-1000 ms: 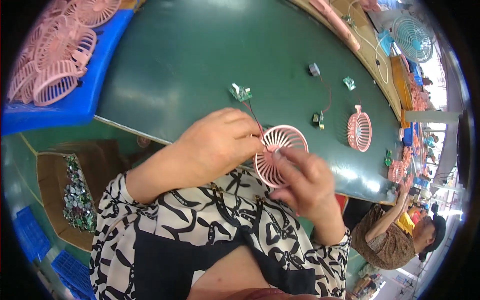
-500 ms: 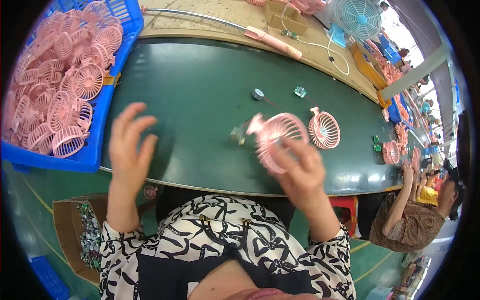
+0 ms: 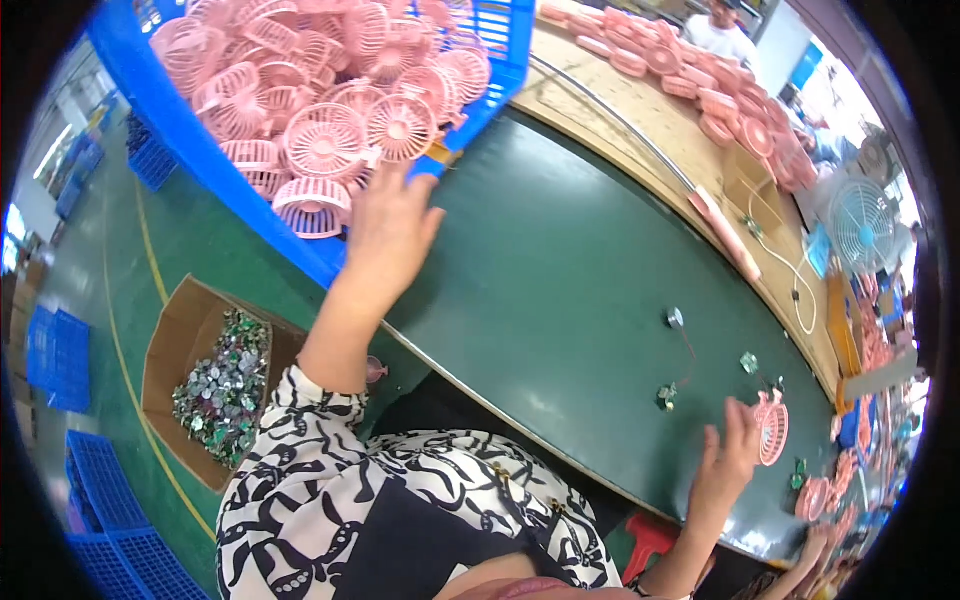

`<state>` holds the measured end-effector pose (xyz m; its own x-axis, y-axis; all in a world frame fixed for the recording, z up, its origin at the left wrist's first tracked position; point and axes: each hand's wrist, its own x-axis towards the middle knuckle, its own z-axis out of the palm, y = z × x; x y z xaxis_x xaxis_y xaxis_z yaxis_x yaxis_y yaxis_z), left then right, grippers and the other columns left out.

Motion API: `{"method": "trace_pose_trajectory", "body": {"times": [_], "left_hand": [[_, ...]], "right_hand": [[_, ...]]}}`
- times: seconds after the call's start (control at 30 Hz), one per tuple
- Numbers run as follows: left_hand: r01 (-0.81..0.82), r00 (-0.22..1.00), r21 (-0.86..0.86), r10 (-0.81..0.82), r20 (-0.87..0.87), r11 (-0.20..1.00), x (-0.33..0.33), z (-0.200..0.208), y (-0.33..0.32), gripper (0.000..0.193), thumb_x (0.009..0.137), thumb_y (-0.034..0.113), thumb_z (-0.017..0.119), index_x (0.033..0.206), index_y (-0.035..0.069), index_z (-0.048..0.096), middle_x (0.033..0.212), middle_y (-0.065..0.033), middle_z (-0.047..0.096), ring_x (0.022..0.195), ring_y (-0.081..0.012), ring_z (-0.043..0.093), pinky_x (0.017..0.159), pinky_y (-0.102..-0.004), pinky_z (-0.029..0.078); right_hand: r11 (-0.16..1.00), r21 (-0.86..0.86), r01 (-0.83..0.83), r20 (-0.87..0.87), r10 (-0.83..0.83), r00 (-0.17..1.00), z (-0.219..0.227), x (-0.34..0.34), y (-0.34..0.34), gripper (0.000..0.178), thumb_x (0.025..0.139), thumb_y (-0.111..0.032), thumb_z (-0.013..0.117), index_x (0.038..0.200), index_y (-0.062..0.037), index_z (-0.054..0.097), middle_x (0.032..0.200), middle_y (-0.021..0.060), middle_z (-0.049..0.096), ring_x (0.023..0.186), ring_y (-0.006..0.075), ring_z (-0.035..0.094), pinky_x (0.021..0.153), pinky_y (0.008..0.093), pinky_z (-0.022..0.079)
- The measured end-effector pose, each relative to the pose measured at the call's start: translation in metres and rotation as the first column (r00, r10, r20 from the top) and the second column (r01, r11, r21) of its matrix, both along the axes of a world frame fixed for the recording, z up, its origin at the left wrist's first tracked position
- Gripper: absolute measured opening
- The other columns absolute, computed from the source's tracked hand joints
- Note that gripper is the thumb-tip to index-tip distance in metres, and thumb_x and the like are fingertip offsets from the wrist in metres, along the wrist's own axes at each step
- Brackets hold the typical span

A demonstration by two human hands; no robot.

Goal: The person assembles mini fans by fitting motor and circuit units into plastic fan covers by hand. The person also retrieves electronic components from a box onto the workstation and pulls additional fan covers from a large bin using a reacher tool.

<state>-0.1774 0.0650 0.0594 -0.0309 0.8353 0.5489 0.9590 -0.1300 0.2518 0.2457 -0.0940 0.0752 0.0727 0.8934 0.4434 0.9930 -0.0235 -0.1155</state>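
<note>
Up at the far left, your left hand reaches over the rim of the blue crate, fingers spread and laid against the pink fan grilles heaped inside; whether a fingertip has hooked one you cannot tell, since the hand covers the spot where they meet. That crate is cut off by the top edge of the view, so its full load is out of sight. Your right hand rests open on the green belt, fingers splayed, its tips just beside a pink fan grille standing near the belt's right end; it seems to touch the grille's edge, though the bend of the lens blurs that. Small circuit parts with a thin wire lie on the belt near that hand. Below the belt, a cardboard box holds a pile of small green-and-silver pieces, too small to name.
</note>
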Motion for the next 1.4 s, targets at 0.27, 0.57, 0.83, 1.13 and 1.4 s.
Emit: {"method": "trace_pose_trajectory", "body": {"times": [0.27,0.57,0.83,1.13,1.4], "left_hand": [[0.157,0.987,0.183,-0.161,0.007,0.971,0.022,0.009,0.005,0.038,0.081,0.013,0.074,0.117,0.007,0.062,0.135,-0.0241,0.052,0.131,-0.0439,0.044,0.107,-0.0526,0.038],[-0.003,0.999,-0.041,0.001,-0.053,0.999,0.021,-0.028,0.076,0.047,0.080,0.013,0.074,0.123,0.000,0.060,0.121,-0.0233,0.060,0.113,-0.0413,0.056,0.099,-0.0465,0.045],[0.326,0.945,0.207,-0.319,-0.066,0.923,0.074,-0.016,0.051,0.012,0.086,0.001,0.060,0.098,0.000,0.058,0.096,-0.0199,0.060,0.091,-0.0382,0.058,0.080,-0.0449,0.047],[0.684,0.728,-0.003,-0.683,0.052,0.729,0.138,-0.023,-0.033,0.038,0.075,0.000,0.070,0.112,0.003,0.061,0.093,-0.0128,0.065,0.089,-0.0331,0.061,0.079,-0.0441,0.049],[0.584,0.791,0.147,-0.600,0.118,0.798,0.097,-0.011,-0.035,0.032,0.079,-0.005,0.064,0.110,0.003,0.065,0.107,-0.0153,0.065,0.097,-0.0334,0.062,0.083,-0.0416,0.050]], "right_hand": [[0.913,-0.162,-0.375,0.000,0.380,0.925,-0.007,-0.069,0.023,0.049,0.075,-0.006,0.075,0.121,-0.0085,0.061,0.117,0.0164,0.060,0.105,0.0345,0.058,0.090,0.0440,0.047],[0.852,-0.113,-0.511,-0.069,0.506,0.860,-0.037,-0.063,0.056,0.042,0.081,-0.017,0.073,0.120,-0.0105,0.060,0.119,0.0134,0.060,0.106,0.0310,0.058,0.087,0.0415,0.048],[0.935,-0.076,-0.346,-0.076,0.341,0.937,-0.034,-0.015,0.021,0.038,0.083,-0.016,0.072,0.119,-0.0094,0.062,0.116,0.0095,0.060,0.103,0.0276,0.059,0.083,0.0397,0.048],[0.904,-0.099,-0.416,-0.128,0.403,0.906,-0.041,-0.057,0.032,0.043,0.080,-0.015,0.073,0.121,-0.0087,0.060,0.114,0.0099,0.059,0.103,0.0278,0.058,0.082,0.0393,0.047],[0.826,-0.006,-0.563,-0.141,0.557,0.819,-0.027,-0.084,0.051,0.052,0.075,-0.001,0.071,0.126,-0.0061,0.060,0.121,0.0154,0.060,0.106,0.0324,0.060,0.090,0.0416,0.050]]}}
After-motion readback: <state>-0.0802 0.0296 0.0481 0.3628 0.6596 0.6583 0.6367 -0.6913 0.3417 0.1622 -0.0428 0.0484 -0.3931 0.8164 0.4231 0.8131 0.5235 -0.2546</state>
